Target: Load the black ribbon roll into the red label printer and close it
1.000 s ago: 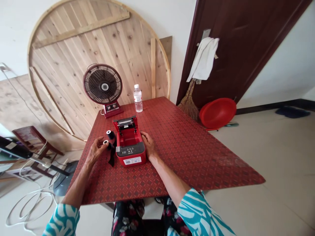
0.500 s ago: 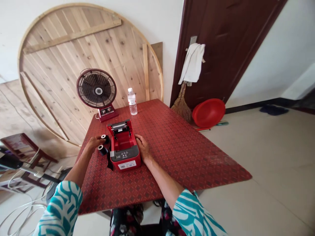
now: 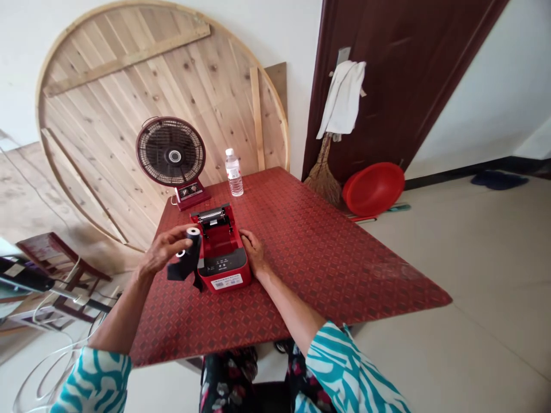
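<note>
Left hand (image 3: 166, 250): thumb and fingers pinching one roll (image 3: 194, 241), black with a white core, held upright at the printer's left edge. Second roll (image 3: 180, 253) sits just below and left of it, mostly hidden by the hand; can't tell whether it's gripped too. Black film (image 3: 183, 271) hangs slack below the rolls, one end dropping along the printer's left side.

Right hand (image 3: 255, 252): fingers close together, laid on the printer's right side. Can't tell whether they grip the edge or only press.

Printer (image 3: 218, 244): red, on the left part of the counter (image 3: 310, 246), between the hands. Lid (image 3: 213, 217) up at the far end, red bay exposed. Dark grey panel (image 3: 221, 261) across the near top, white label (image 3: 227, 281) on the near face.

Far left of counter: fan (image 3: 174, 155), with a clear bottle (image 3: 235, 175) to its right, white cap on. Behind both, a big round wood panel stands against the wall. Far right, off the counter: towel (image 3: 343, 97) hanging at the door handle, broom (image 3: 322, 178) below it, red basin (image 3: 374, 189) tilted by the door.
</note>
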A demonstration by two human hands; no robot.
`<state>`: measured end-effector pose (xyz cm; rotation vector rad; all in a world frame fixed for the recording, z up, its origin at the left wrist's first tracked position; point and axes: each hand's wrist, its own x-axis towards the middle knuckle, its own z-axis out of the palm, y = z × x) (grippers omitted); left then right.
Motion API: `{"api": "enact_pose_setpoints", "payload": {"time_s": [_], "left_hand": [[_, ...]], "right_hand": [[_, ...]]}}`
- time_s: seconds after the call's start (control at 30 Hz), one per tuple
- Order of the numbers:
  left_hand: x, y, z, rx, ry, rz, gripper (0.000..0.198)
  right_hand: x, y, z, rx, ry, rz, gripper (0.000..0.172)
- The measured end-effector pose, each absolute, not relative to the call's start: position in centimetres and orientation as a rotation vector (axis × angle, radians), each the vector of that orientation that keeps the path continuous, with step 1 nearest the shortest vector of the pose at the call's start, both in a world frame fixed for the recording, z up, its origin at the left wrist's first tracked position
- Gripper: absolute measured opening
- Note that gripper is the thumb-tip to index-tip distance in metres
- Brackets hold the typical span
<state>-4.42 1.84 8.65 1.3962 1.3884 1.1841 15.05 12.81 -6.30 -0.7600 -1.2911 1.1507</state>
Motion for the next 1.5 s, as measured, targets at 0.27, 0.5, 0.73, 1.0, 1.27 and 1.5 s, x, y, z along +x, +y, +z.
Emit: {"api": "enact_pose_setpoints", "payload": {"time_s": [0.27, 0.5, 0.73, 1.0, 1.27, 1.5], "left_hand": [[0.2, 6.1, 8.4, 1.984, 1.625, 0.547, 0.026], [0.8, 9.2, 6.5, 2.119, 1.768, 0.03, 0.022], [-0.2, 8.0, 6.6, 2.046, 1.601, 0.398, 0.028], [0.2, 2.2, 5.5, 2.017, 1.608, 0.873, 0.032], [0.6, 0.9, 5.4, 2.395, 1.621, 0.905, 0.022], [1.1, 0.0, 5.2, 2.738, 1.829, 1.05, 0.016]], "right_hand": [[15.0, 12.6, -6.0, -0.774, -1.316, 1.153, 0.031], [14.9, 12.5, -5.8, -0.758, -1.298, 1.142, 0.028], [15.1, 12.6, -5.6, -0.774, -1.323, 1.143, 0.029], [15.3, 12.4, -6.2, -0.775, -1.29, 1.185, 0.029], [13.8, 16.0, -1.2, -0.707, -1.187, 1.299, 0.044], [14.7, 14.5, 0.5, -0.656, -1.425, 1.139, 0.042]]}}
